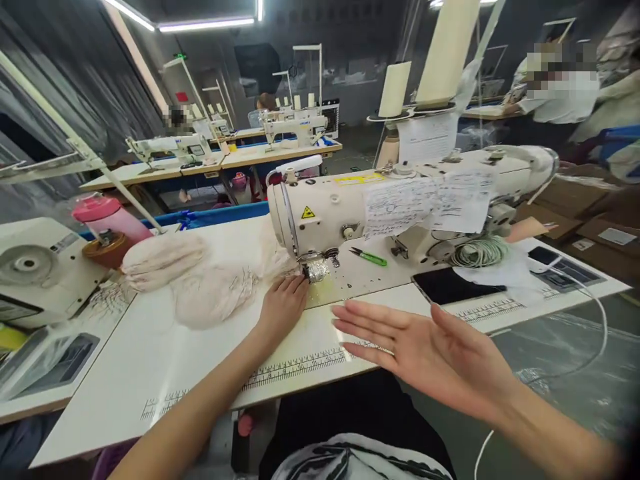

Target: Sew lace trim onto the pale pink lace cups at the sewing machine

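Two hands stand apart, the left hand (284, 303) nearer the pale fabric (220, 293), which stretches leftward along the surface (200, 360) from beside the sewing machine (320, 213), its grip impossible to tell, the right hand (425, 343) spread and empty.

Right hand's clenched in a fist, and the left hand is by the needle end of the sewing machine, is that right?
Not quite: the right hand isn't clenched. The head view shows it open, palm showing and fingers stretched out. The left hand is indeed by the needle end of the sewing machine.
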Tool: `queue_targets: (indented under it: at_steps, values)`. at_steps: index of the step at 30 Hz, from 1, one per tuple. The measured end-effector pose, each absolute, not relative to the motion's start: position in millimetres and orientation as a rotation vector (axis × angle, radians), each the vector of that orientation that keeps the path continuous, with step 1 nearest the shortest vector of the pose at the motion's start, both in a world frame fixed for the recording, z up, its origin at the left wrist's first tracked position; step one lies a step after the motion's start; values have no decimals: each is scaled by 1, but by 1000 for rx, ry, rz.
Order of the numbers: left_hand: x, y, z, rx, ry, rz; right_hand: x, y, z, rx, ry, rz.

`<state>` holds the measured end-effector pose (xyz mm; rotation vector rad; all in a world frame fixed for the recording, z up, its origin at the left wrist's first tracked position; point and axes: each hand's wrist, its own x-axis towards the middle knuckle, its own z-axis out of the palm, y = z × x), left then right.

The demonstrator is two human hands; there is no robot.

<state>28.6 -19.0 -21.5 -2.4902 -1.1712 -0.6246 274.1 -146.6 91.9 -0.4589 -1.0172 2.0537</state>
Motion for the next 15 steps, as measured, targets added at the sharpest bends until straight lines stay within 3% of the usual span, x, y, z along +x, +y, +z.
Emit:
queue_targets:
  at_steps: [15]
  values:
    - [31, -20, -16, -2533, -1174, -641, 245, -70, 30, -878, -886, 2015]
